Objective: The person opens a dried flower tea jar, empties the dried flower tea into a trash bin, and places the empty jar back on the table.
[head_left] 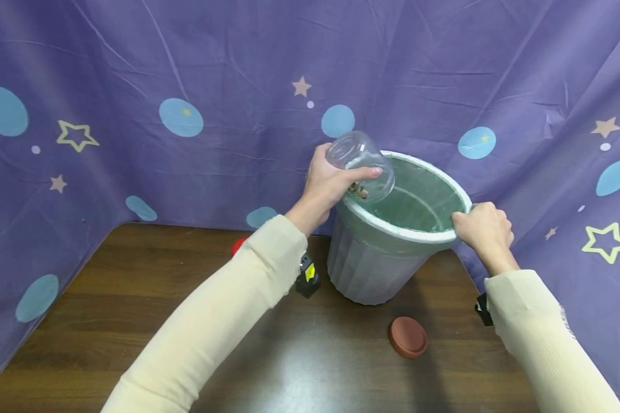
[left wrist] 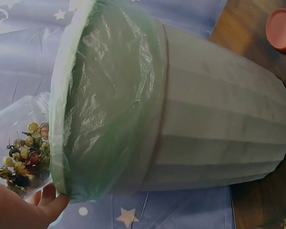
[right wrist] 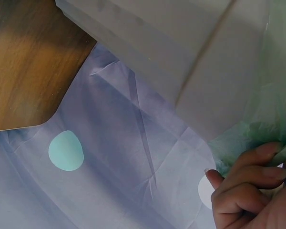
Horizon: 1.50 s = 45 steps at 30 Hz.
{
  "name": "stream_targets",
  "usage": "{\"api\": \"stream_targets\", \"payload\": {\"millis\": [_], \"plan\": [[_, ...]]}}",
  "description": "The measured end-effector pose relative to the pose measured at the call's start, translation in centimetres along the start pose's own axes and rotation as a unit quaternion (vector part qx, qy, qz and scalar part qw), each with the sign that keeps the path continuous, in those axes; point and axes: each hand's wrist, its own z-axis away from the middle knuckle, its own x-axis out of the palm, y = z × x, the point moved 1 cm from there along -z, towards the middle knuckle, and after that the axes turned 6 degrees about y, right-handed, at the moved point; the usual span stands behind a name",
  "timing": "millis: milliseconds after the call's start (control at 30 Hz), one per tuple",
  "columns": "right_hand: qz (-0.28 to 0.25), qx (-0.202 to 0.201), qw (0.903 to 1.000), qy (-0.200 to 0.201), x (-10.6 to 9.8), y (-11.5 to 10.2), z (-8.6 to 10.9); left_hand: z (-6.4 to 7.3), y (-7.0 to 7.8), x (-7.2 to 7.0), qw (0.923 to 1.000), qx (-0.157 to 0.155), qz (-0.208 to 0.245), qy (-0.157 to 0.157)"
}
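Against purple cloth (head_left: 243, 74), left hand (head_left: 325, 179) grips light-looking clear round plastic jar (head_left: 360, 150), best held mid-body; right hand (head_left: 487, 230), round grey plastic bin (head_left: 367, 272).

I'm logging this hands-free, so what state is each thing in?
Bin: uncovered, gripped at its rim by the right hand
Green liner: inside the bin, folded over its rim
Clear jar: tilted towards the bin, held in the left hand
Dried flowers: inside the jar
Reddish-brown lid: lying on the table
Red object: mostly hidden, can't tell
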Motion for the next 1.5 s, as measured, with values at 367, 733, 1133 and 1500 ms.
{"api": "stream_targets", "payload": {"millis": [367,733,1133,1500], "plan": [[0.003,-0.002,1.0,0.001,-0.1,-0.1,0.2,0.4,0.5,0.6,0.9969,0.034,-0.071,-0.011],[0.001,-0.002,1.0,-0.002,0.1,0.1,0.2,0.7,0.5,1.2,0.9841,0.091,-0.148,-0.039],[0.0,-0.003,1.0,0.004,0.0,-0.1,0.1,0.6,0.6,1.4,0.985,0.081,-0.142,-0.055],[-0.004,-0.004,1.0,0.008,0.0,-0.1,0.3,0.7,0.3,1.1,0.9929,0.061,-0.096,-0.035]]}}
